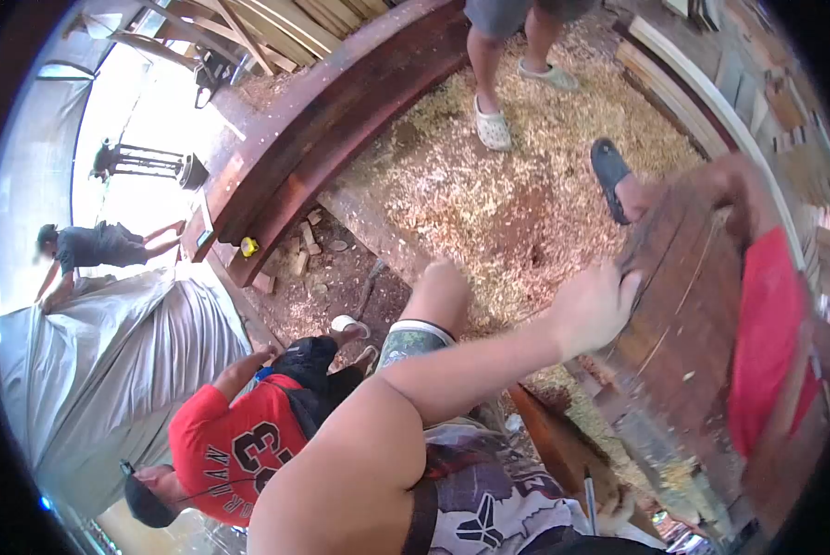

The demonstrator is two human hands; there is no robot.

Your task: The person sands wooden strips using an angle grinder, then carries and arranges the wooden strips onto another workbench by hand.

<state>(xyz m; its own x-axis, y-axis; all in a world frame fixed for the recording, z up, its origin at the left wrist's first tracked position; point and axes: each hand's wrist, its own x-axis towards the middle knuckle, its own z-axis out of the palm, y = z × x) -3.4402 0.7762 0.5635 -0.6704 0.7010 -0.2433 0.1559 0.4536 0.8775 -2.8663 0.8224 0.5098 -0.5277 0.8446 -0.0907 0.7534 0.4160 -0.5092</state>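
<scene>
My left hand (593, 310) is closed round the edge of a wide reddish-brown wooden slab (679, 324), which has dark cracks along it. At the bottom, my right hand (620, 516) is partly visible and blurred, with a slim pen (590, 499) between its fingers. It is near a brown board (563, 444). Against the slab's far side is a person in red (768, 333), whose bent arm reaches over its upper end.
A long dark red beam (313, 139) curves across the upper left, with a yellow tape measure (249, 246) on it. Wood shavings (526, 203) cover the ground. Another person in a red shirt (239, 444) is at lower left. A person in clogs (493, 125) stands above.
</scene>
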